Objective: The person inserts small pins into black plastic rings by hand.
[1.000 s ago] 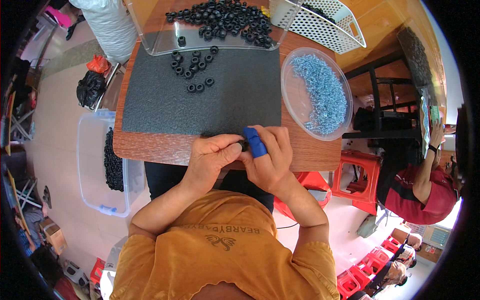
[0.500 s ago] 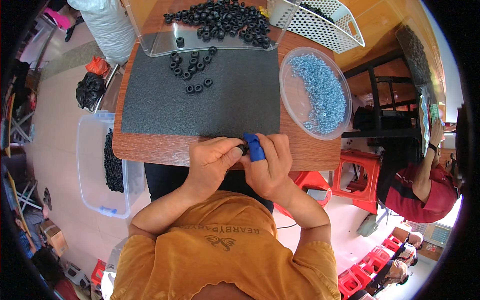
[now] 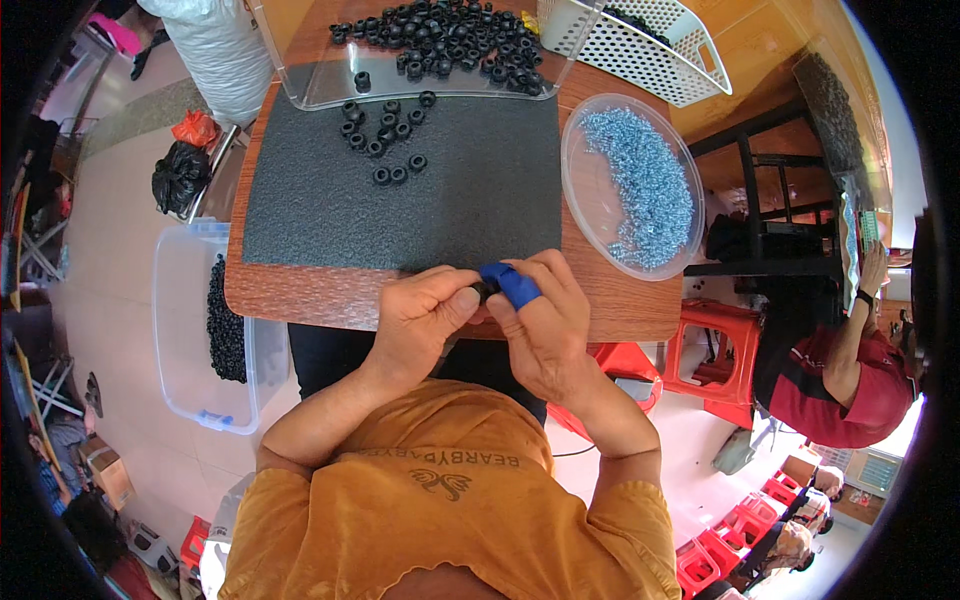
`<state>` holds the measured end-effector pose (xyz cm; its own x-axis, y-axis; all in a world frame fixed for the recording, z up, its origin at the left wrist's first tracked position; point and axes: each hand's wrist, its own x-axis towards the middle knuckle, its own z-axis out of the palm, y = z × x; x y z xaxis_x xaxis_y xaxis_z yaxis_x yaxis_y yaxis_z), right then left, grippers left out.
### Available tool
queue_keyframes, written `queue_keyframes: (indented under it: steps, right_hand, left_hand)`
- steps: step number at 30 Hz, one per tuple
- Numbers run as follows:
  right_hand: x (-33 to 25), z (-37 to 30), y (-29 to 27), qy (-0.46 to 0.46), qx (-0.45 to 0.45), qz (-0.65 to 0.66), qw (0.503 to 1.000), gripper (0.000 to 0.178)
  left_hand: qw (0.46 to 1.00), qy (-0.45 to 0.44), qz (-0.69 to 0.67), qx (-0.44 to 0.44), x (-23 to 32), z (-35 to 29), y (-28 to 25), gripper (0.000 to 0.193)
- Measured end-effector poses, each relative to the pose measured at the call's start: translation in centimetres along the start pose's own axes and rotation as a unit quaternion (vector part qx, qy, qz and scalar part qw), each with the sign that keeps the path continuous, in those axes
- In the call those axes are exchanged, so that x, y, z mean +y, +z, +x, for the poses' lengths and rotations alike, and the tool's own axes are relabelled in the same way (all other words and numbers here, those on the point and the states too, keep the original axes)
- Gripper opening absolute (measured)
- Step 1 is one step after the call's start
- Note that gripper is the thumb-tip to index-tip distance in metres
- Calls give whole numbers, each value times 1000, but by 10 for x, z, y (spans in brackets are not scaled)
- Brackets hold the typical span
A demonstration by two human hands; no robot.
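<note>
Just past the near edge of the table, my left hand [image 3: 420, 318] pinches a small black ring-shaped part [image 3: 483, 291] between thumb and forefinger. From the other side my right hand [image 3: 545, 320] closes on the same part, its forefinger wrapped in a blue finger cover [image 3: 517, 285]. The fingers hide most of the part. Beyond my hands, several similar black parts [image 3: 387, 134] lie loose on a dark textured mat [image 3: 480, 195]. More are heaped in a clear tray [image 3: 450, 100] at the far side.
Right of the mat, a round clear lid [image 3: 590, 215] holds small bluish pieces [image 3: 645, 180]. A white perforated basket [image 3: 680, 75] stands at the far right. Left of the table is a clear bin [image 3: 180, 380] with black parts. Red stools [image 3: 715, 350] and a co-worker [image 3: 840, 380] are at right.
My right hand has tilted and its fingers have lifted slightly away from me, turning the blue-covered forefinger over the black part. My left hand keeps its pinch almost in place.
</note>
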<state>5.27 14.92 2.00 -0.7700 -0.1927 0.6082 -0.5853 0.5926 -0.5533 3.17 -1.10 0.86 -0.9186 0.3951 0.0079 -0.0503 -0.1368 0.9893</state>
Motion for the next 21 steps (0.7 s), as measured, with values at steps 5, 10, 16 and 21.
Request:
queue_keyframes:
  steps: [5,10,16,21]
  right_hand:
    - [-3,0,3,21,25,8,999,20]
    - [-8,-1,-2,140,6,62,988,18]
    - [-9,-3,-4,259,22,171,950,19]
    - [-8,-5,-3,276,9,191,942,19]
  left_hand:
    - [992,41,119,-6,-2,-1,1,27]
    - [988,94,123,19,-3,-1,3,19]
    - [984,108,135,32,-8,0,4,21]
    - [971,152,173,60,-9,2,4,15]
